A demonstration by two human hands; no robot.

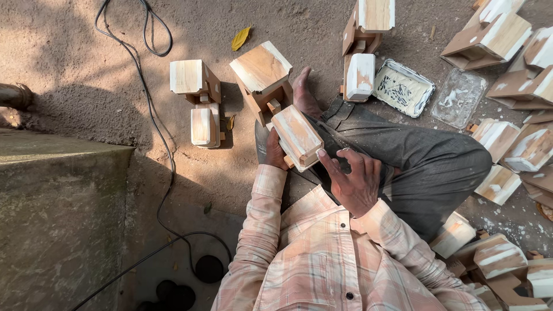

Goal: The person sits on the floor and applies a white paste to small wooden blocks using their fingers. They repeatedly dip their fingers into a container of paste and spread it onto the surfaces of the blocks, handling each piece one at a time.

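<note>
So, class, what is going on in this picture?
A person sits on the sandy ground with a wooden piece propped against one knee. The left hand holds it from the side, while the right hand rests fingertips on its pale painted end. A tray of white filler lies near the foot, more wooden pieces stand in front, and many others are piled to the right.
</note>
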